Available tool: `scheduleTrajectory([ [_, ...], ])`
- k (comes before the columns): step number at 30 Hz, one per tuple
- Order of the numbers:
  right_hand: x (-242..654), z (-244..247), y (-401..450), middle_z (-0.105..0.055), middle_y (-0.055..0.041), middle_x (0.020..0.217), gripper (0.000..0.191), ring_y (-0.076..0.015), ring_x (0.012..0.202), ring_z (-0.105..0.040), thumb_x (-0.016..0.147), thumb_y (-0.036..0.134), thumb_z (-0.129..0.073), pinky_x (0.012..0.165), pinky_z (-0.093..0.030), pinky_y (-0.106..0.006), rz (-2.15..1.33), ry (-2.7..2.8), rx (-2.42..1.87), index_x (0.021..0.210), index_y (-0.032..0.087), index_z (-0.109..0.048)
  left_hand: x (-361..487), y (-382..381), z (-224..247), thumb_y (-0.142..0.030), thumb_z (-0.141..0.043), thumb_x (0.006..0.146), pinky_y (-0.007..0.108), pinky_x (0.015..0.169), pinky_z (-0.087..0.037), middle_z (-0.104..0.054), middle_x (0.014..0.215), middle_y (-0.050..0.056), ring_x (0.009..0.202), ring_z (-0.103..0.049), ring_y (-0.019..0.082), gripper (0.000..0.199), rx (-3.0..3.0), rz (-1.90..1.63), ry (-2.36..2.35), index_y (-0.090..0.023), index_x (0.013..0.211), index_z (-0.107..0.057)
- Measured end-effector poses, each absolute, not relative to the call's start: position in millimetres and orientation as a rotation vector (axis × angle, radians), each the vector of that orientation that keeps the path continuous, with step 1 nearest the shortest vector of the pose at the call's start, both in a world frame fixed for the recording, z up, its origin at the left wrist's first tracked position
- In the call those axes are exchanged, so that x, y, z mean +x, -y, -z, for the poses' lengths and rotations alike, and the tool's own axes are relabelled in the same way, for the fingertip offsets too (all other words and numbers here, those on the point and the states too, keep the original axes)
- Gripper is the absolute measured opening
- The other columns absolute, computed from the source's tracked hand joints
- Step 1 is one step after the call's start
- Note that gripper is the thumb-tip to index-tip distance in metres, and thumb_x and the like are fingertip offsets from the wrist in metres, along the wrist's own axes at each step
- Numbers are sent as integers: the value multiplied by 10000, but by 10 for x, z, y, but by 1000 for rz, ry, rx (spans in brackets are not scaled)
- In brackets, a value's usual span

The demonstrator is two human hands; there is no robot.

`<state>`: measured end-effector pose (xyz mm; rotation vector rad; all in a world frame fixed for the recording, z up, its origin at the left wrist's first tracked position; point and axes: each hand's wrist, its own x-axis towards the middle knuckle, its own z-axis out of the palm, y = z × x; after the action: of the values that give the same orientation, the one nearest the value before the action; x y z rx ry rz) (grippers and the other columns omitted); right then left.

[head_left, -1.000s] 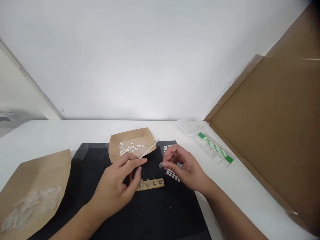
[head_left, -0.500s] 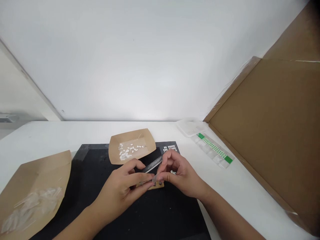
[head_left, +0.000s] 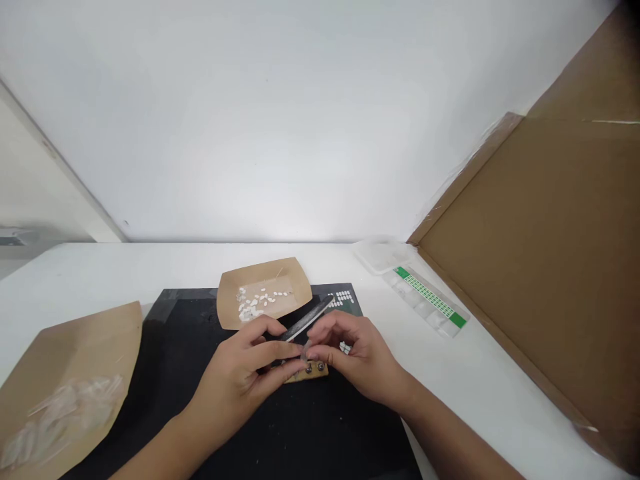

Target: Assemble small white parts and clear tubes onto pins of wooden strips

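My left hand (head_left: 250, 367) is closed round a dark strip with a pale edge (head_left: 307, 320), which slants up to the right. Its thumb and a finger also meet a small translucent piece (head_left: 305, 351). The fingertips of my right hand (head_left: 353, 347) pinch that same piece from the right. Beneath the fingers lies a yellowish block (head_left: 317, 373) with small round metal parts, on the black mat (head_left: 320, 427). A sheet with rows of white ovals (head_left: 343, 298) lies behind my right hand. Small white pieces (head_left: 345, 347) show beside that palm.
A brown paper tray (head_left: 295, 277) with white ovals stands behind the hands. Another paper tray (head_left: 100, 333) at the left holds clear plastic pieces. At the right are a compartmented clear case (head_left: 430, 313), a green-and-white strip (head_left: 425, 293) and a tall cardboard panel (head_left: 540, 267).
My right fingers have come off the dark strip's upper end and moved slightly down and left, onto the small translucent piece. More of the strip and of the oval sheet shows.
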<state>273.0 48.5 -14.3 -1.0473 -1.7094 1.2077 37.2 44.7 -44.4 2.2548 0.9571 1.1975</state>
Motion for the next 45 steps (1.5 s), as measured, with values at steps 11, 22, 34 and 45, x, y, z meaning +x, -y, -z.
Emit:
scheduleTrajectory([
  [11, 2733, 131, -467, -768, -17, 858, 265, -139, 727, -650, 801, 390, -903, 692, -538, -268, -1501, 1688, -991, 932, 205, -767, 357, -394, 436, -291, -739, 957, 204, 569, -511, -630, 1097, 62, 619, -587, 67, 97, 2370, -1258, -994, -226, 1022, -770],
  [22, 2748, 189, -508, -769, -15, 792, 293, -149, 669, -669, 792, 455, -900, 616, -512, -260, -1368, 1782, -1078, 882, 204, -776, 304, -387, 507, -306, -703, 982, 178, 600, -515, -662, 1108, 39, 660, -611, 67, 99, 2516, -1180, -1085, -250, 1009, -780],
  [34, 2925, 55, -513, -771, -46, 1082, 321, -204, 943, -709, 937, 376, -778, 851, -562, -350, -778, 2234, -953, 1219, 263, -676, 301, -496, 383, -249, -732, 960, 183, 577, -527, -647, 1065, 24, 567, -577, 36, 58, 2366, -1334, -1134, -220, 1000, -761],
  [45, 2963, 131, -485, -764, -31, 1021, 248, -205, 888, -664, 980, 387, -720, 733, -492, -309, -627, 2444, -932, 1180, 257, -652, 320, -475, 328, -235, -773, 921, 175, 524, -515, -640, 1079, 23, 509, -530, 10, 101, 2352, -1352, -1147, -208, 1012, -741],
])
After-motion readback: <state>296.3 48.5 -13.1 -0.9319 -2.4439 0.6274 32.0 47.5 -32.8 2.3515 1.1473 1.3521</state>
